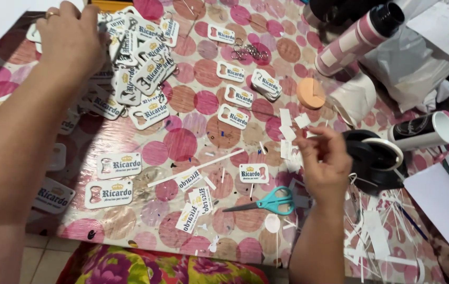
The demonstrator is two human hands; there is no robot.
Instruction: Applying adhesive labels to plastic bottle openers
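My left hand (pixel 69 37), a ring on one finger, reaches far across the table and rests on a heap of white rectangular bottle-opener keychains (pixel 140 68) with printed labels; whether its fingers grip one is hidden. My right hand (pixel 327 158) hovers over the table's right side, thumb and fingers pinched on a small white paper scrap. Teal-handled scissors (pixel 266 202) lie shut just left of that hand. More keychains (pixel 116 179) lie singly near the front edge.
The table wears a cloth with pink dots (pixel 182 142). A black tape dispenser (pixel 374 158), pink-striped tumbler (pixel 356 39), white cup (pixel 427 131), orange sponge disc (pixel 310 93), metal key rings (pixel 248 51) and paper trimmings (pixel 371 226) crowd the right side.
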